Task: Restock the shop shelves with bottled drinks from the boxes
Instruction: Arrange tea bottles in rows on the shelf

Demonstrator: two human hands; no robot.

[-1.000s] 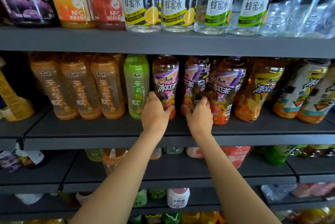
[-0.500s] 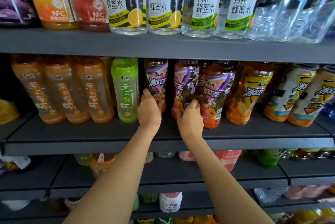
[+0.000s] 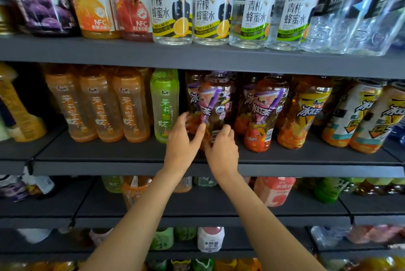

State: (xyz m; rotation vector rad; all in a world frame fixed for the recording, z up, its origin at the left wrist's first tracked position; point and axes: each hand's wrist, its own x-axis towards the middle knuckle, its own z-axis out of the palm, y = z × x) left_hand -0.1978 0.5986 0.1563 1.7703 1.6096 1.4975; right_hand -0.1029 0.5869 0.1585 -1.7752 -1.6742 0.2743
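Two hands working: my left hand [image 3: 183,139] and right hand [image 3: 222,150] are gripping the purple-label bottle [image 3: 215,106] low down, standing upright, cap upward, on the middle shelf [image 3: 109,154].

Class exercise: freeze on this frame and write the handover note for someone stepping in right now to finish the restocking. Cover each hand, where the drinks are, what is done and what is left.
Left hand: fingers round the lower left side of the purple-label iced tea bottle.
Right hand: gripping the same bottle low on its right side.
The bottle stands on the middle shelf, between the green tea bottle and another purple-label bottle, its label turned partly sideways.
Done: the shelf row looks mostly full.
Left: probably face the label forward and line the bottle up. No boxes are in view, so remaining stock cannot be judged.
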